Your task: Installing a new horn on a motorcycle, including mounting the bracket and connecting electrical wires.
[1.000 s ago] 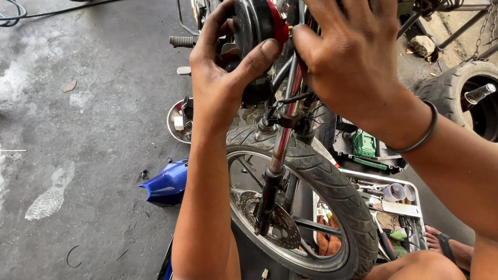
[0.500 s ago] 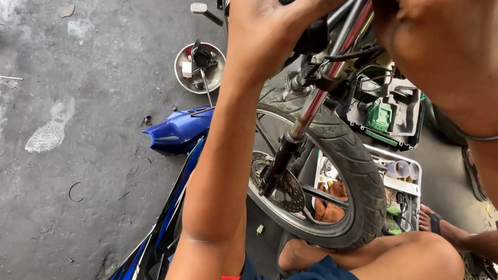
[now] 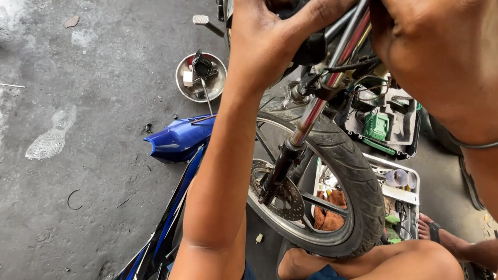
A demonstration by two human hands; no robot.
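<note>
Head view: while I squat over the front end of the motorcycle, both my hands sit at 12 o'clock in the frame, close together on one part.
Left hand (image 3: 271, 35): fingers curled and clamped round the dark rounded housing (image 3: 307, 36) at the top of the fork, thumb stretched across it toward 1 o'clock.
Right hand (image 3: 434, 51): closed over the same housing from 2 o'clock; what its fingertips grip is hidden, so I cannot tell how tightly it holds.
Housing: between my palms, just above the fork leg (image 3: 309, 118), touching both hands.
Long axis: the fork leg runs from 1 o'clock by my hands down to 7 o'clock at the wheel hub.
Front wheel (image 3: 353, 168): below my hands, at 6 o'clock, between my knees.
Nearer hand: left, since it wraps the housing's near face.
Floor: metal bowl (image 3: 185, 79) at 10 o'clock, blue fairing panel (image 3: 179, 139) at 8 o'clock, open tool case (image 3: 402, 127) at 4 o'clock.
</note>
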